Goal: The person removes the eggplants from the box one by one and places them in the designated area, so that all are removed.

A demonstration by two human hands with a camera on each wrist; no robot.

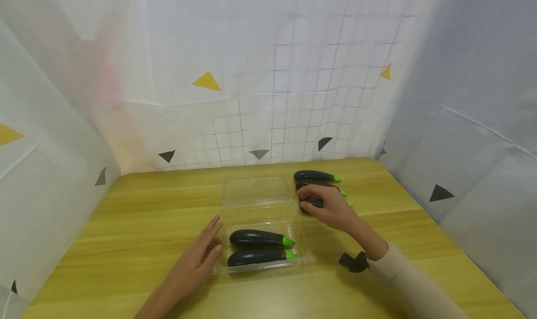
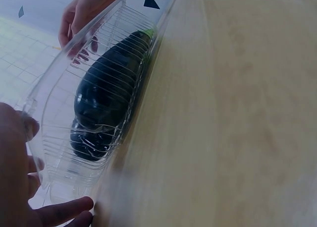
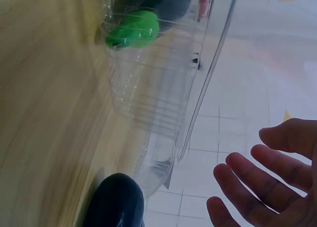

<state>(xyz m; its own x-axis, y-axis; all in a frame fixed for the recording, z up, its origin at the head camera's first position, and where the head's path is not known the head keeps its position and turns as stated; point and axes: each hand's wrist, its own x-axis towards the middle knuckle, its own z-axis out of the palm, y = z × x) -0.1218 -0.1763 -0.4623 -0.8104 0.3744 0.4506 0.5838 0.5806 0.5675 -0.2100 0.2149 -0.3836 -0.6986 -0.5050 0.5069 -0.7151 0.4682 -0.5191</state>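
A loose eggplant (image 1: 315,202) reached for by the right hand (image 1: 331,207)

Head view: two eggplants (image 1: 257,238) are lodged side by side in the clear container (image 1: 260,214), whose lid (image 1: 253,187) is folded back on the table (image 1: 168,216). Three more are laid in a row to its right, the nearest partly covered by the right hand. The left hand (image 1: 195,258) is laid along the container's left side, fingers extended. The step in hand is judged to be the picking-up of that nearest one; for the next move, thumb and fingers would need to be closed round its body.

Left wrist view: the container's left edge is met by the left fingertips, though whether it is pressed or merely touched cannot be told.

Right wrist view: the right fingers are spread, with nothing held; a dark blunt end is seen below, apart from them. No brand, label or writing can be read in any view; the wall sheeting (image 1: 168,53) is marked only with triangles and grid lines.
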